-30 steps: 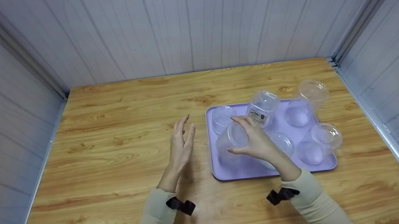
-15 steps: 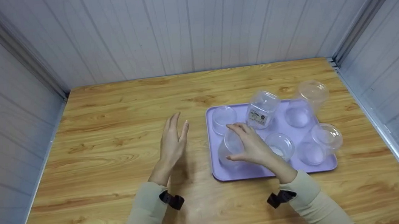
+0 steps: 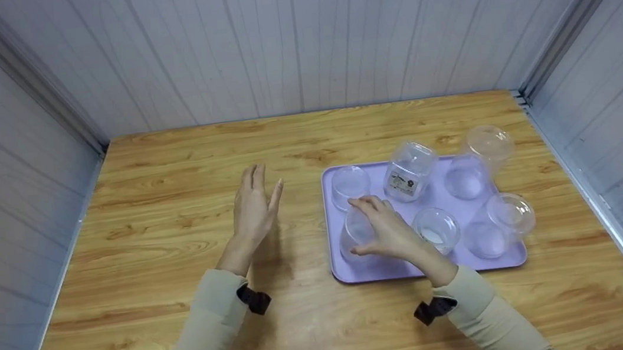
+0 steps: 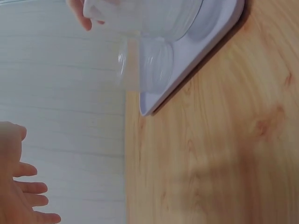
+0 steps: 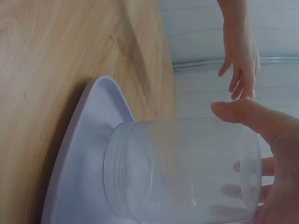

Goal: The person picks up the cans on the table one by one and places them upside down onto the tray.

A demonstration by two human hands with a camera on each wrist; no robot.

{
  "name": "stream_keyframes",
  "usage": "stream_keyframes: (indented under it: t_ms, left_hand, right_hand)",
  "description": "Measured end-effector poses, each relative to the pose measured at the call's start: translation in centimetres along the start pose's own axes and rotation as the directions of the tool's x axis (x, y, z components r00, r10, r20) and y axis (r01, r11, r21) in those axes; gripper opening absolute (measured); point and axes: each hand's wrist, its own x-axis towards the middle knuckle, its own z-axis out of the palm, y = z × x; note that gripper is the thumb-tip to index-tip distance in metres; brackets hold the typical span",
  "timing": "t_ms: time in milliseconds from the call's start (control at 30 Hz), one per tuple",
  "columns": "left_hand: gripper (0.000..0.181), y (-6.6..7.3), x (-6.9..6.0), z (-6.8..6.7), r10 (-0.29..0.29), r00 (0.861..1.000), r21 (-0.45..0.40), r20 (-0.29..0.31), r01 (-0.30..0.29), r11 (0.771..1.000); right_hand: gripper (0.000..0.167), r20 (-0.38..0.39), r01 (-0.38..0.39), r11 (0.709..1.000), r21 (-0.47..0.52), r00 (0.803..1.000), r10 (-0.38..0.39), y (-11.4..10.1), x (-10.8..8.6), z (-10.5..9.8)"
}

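A clear plastic jar (image 3: 356,235) stands at the front left of the lilac tray (image 3: 339,266). My right hand (image 3: 388,231) holds it round its upper end, the thumb on the near side and the fingers on the far side. In the right wrist view the lower end of the jar (image 5: 187,172) meets the tray. My left hand (image 3: 252,212) hovers over the wooden table, left of the tray, holding nothing, its fingers extended. In the left wrist view the fingers of that left hand (image 4: 18,186) are spread apart.
More clear containers stand on the tray: a low round one (image 3: 350,185) at back left, a square labelled jar (image 3: 408,172), a round one (image 3: 437,229) front middle, and two tall ones (image 3: 486,144) (image 3: 509,215) on the right. Pale panels (image 3: 295,40) enclose the table.
My right hand has lowered the jar onto the tray, shifting slightly left and toward me. My left hand has drawn away to the left.
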Motion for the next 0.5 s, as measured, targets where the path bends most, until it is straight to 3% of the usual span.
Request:
stream_keyframes:
  t_ms: [200, 500]
  left_hand:
    - [0.058, -0.3, 0.9, -1.3, 0.023, 1.000, 0.086, 0.001, -0.023, 0.996]
    - [0.059, -0.6, 1.8, -2.8, 0.023, 1.000, 0.146, 0.012, -0.024, 0.989]
  right_hand:
    - [0.093, 0.024, -0.020, 1.000, -0.021, 0.999, 0.021, -0.1, 0.1, 0.4]
    - [0.092, 0.026, -0.004, 1.000, -0.030, 1.000, 0.004, 0.0, 0.0, 1.2]
